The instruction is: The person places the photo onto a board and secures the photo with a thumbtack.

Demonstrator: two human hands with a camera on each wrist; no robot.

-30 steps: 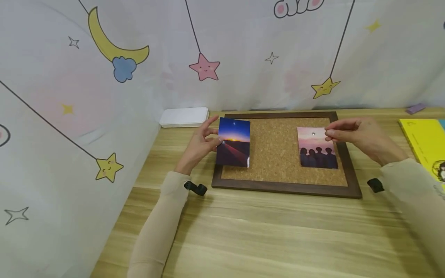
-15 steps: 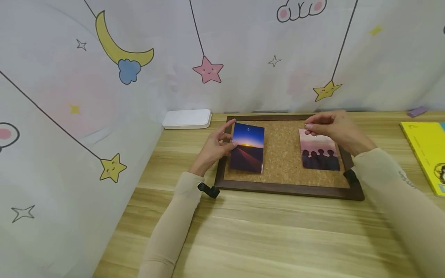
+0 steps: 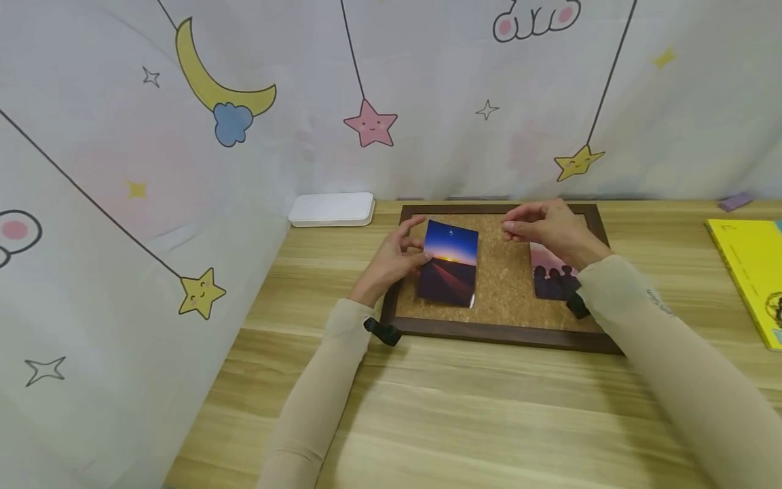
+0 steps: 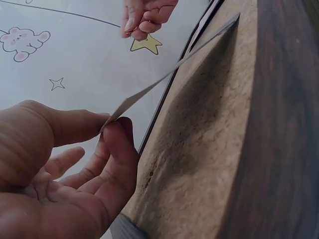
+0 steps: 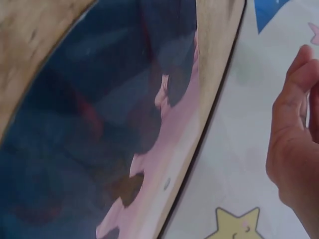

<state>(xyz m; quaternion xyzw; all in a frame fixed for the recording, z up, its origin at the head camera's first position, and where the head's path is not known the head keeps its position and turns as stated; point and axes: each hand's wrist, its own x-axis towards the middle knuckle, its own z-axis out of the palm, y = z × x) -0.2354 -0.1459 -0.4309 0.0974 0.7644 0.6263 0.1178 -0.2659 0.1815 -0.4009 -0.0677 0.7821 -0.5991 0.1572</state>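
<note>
In the head view my left hand (image 3: 394, 265) pinches the left edge of a photo print (image 3: 451, 268) of a blue and orange sunset over a dark road. The left wrist view shows this print (image 4: 144, 92) edge-on, tilted up from the corkboard (image 4: 199, 164), with thumb and forefinger on its edge. A small light mark sits near the print's top. My right hand (image 3: 552, 227) is above the board, thumb and forefinger pinched on a tiny object, too small to identify. Beneath it a pink photo with dark silhouettes (image 3: 546, 275) lies on the cork, partly hidden; a small silver pin (image 5: 167, 183) shows on it.
A dark brown wooden frame (image 3: 476, 331) borders the corkboard on the wooden table (image 3: 489, 421). At back left is a white case (image 3: 332, 208). Off to the right are a yellow book (image 3: 748, 272) and a small purple block (image 3: 736, 201). A printed curtain (image 3: 440, 156) stands behind.
My left hand has carried the sunset print rightward over the cork. The right hand has left the right edge of the silhouette photo and moved left toward the sunset print.
</note>
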